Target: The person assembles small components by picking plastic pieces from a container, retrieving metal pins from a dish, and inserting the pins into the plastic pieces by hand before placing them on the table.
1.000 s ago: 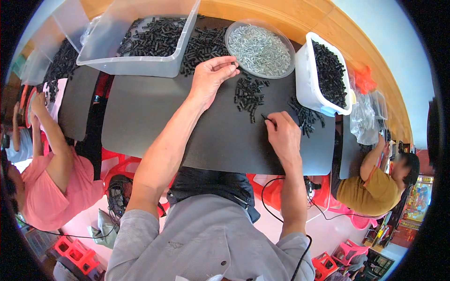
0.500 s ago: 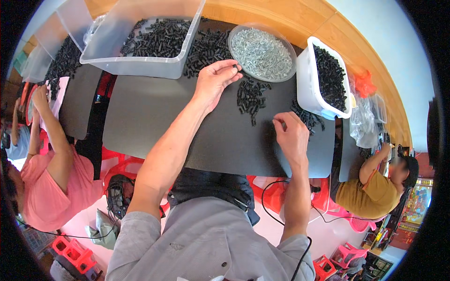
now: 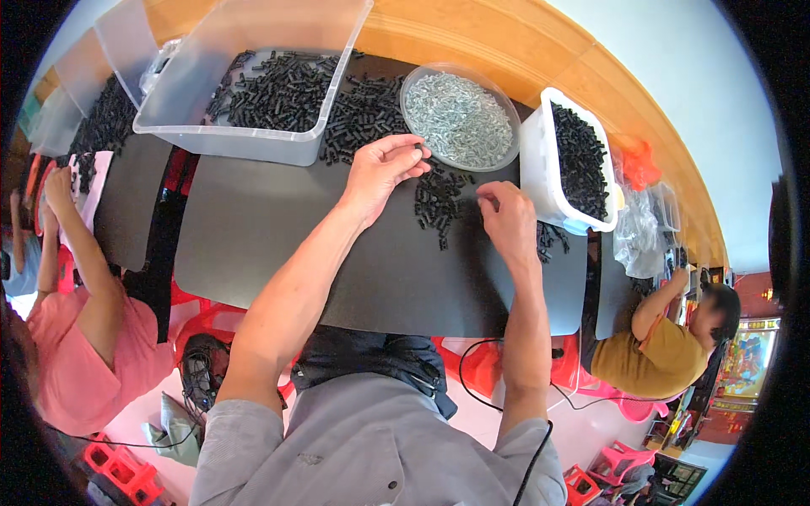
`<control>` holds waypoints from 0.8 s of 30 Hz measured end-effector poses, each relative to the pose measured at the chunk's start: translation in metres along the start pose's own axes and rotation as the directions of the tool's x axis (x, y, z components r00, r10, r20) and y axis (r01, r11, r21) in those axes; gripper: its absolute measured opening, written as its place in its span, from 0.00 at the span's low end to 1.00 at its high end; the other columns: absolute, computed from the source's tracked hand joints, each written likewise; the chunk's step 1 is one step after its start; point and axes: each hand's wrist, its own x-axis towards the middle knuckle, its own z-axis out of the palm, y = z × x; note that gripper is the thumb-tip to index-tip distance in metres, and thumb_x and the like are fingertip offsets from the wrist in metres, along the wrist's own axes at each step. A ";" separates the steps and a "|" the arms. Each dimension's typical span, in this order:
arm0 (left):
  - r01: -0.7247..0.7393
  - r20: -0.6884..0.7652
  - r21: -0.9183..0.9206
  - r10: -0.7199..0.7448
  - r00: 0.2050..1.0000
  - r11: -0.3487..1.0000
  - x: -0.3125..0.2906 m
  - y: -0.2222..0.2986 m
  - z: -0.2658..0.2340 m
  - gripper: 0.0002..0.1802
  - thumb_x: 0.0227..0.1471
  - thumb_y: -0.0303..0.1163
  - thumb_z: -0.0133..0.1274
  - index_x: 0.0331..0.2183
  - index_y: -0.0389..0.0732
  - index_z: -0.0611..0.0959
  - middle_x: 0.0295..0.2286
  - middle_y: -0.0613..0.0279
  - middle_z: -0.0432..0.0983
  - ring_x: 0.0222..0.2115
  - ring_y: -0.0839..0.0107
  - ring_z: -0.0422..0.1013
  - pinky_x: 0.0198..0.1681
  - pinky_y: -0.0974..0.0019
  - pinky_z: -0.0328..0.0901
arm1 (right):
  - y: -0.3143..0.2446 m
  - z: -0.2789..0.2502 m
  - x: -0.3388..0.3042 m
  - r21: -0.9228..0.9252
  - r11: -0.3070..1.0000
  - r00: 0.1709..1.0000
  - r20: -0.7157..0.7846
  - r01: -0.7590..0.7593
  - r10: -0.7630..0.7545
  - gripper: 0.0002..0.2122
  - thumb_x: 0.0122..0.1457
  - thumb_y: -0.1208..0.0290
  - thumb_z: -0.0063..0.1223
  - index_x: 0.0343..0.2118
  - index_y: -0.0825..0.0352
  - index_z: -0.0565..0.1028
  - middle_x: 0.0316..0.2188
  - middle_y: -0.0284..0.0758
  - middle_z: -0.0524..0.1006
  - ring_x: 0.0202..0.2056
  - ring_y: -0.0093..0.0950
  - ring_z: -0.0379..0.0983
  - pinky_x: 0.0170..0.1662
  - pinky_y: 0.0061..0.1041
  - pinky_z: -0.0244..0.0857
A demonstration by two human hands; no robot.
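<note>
My left hand (image 3: 378, 179) is closed in a pinch beside the near left rim of a round clear bowl (image 3: 511, 156). Between its thumb and forefinger sits a small black plastic piece (image 3: 419, 148), mostly covered by the fingertips. Small silvery metal parts (image 3: 462, 118), possibly screws, fill the bowl. My right hand (image 3: 509, 221) hovers over the table with thumb and forefinger pressed together; whether anything is in them cannot be made out. Between the hands lies a loose pile of small black plastic pieces (image 3: 437, 202). More of these pieces (image 3: 553, 239) lie just right of my right hand.
A large clear bin (image 3: 232, 145) holding black pieces stands at the far left of the dark table (image 3: 270, 228), with a heap (image 3: 364, 118) beside it. A white tub (image 3: 540, 169) of black pieces stands at the right. People in pink (image 3: 101, 341) and mustard (image 3: 650, 358) shirts sit at either side.
My right hand has moved away from me, closer to the bowl and level with the loose pile. My left hand keeps its pinch near the bowl's rim. The whole view has shifted slightly.
</note>
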 end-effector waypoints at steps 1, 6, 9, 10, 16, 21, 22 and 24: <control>0.007 0.015 0.009 -0.007 1.000 1.000 0.000 0.000 0.000 0.17 0.57 0.26 0.58 0.48 0.33 0.79 0.39 0.55 0.81 0.36 0.70 0.78 0.42 0.70 0.72 | -0.002 0.001 0.000 0.043 0.999 0.999 0.048 0.006 -0.008 0.06 0.52 0.76 0.60 0.33 0.67 0.78 0.30 0.40 0.78 0.33 0.42 0.77 0.36 0.39 0.69; -0.019 0.019 0.004 0.019 1.000 1.000 0.001 0.002 -0.004 0.16 0.58 0.27 0.57 0.48 0.33 0.79 0.39 0.55 0.81 0.35 0.71 0.78 0.42 0.70 0.72 | -0.040 -0.024 -0.010 0.063 0.993 0.934 0.351 -0.096 0.068 0.15 0.47 0.73 0.66 0.37 0.67 0.73 0.27 0.37 0.77 0.30 0.35 0.77 0.34 0.34 0.69; 0.005 0.018 0.003 -0.006 1.000 1.000 0.002 0.003 0.000 0.16 0.58 0.27 0.57 0.48 0.32 0.79 0.39 0.55 0.81 0.34 0.72 0.78 0.41 0.71 0.72 | -0.047 -0.013 -0.025 0.026 0.998 0.915 0.402 -0.052 0.038 0.19 0.46 0.70 0.68 0.38 0.65 0.69 0.27 0.38 0.77 0.32 0.39 0.78 0.35 0.38 0.70; 0.008 0.016 0.003 -0.008 1.000 1.000 0.002 0.003 -0.001 0.16 0.58 0.27 0.57 0.48 0.32 0.79 0.39 0.55 0.81 0.34 0.72 0.78 0.41 0.71 0.72 | -0.047 -0.006 -0.029 0.021 1.000 0.927 0.374 -0.004 -0.004 0.19 0.47 0.69 0.68 0.38 0.65 0.69 0.26 0.37 0.77 0.30 0.37 0.77 0.33 0.36 0.69; -0.005 0.034 0.028 0.004 0.999 1.000 0.002 0.002 -0.001 0.16 0.58 0.27 0.57 0.48 0.32 0.79 0.39 0.55 0.81 0.34 0.72 0.77 0.41 0.71 0.72 | -0.045 0.015 -0.029 0.013 0.996 0.977 0.194 0.087 -0.088 0.13 0.53 0.71 0.63 0.37 0.65 0.70 0.28 0.38 0.78 0.30 0.41 0.78 0.33 0.39 0.70; -0.026 0.036 0.058 0.024 0.999 0.998 -0.001 0.001 0.000 0.16 0.58 0.27 0.56 0.48 0.32 0.80 0.39 0.55 0.81 0.34 0.73 0.77 0.40 0.71 0.72 | -0.049 0.022 -0.026 0.017 0.986 0.982 0.085 0.167 -0.168 0.11 0.54 0.73 0.61 0.40 0.62 0.76 0.28 0.37 0.77 0.29 0.40 0.77 0.32 0.36 0.70; -0.025 0.036 0.058 0.023 0.999 0.998 0.000 0.001 0.000 0.16 0.58 0.27 0.56 0.48 0.32 0.80 0.39 0.55 0.81 0.34 0.73 0.77 0.40 0.71 0.72 | -0.049 0.022 -0.026 0.017 0.986 0.982 0.085 0.167 -0.168 0.11 0.54 0.73 0.61 0.40 0.62 0.76 0.28 0.37 0.77 0.29 0.40 0.77 0.32 0.36 0.70; -0.010 0.044 0.062 0.007 0.999 0.998 0.000 0.001 0.000 0.16 0.58 0.27 0.56 0.48 0.33 0.79 0.40 0.55 0.81 0.35 0.71 0.77 0.41 0.70 0.72 | -0.051 0.023 -0.029 0.033 0.984 0.983 0.042 0.175 -0.176 0.09 0.52 0.75 0.63 0.37 0.63 0.78 0.25 0.36 0.74 0.24 0.36 0.74 0.29 0.33 0.67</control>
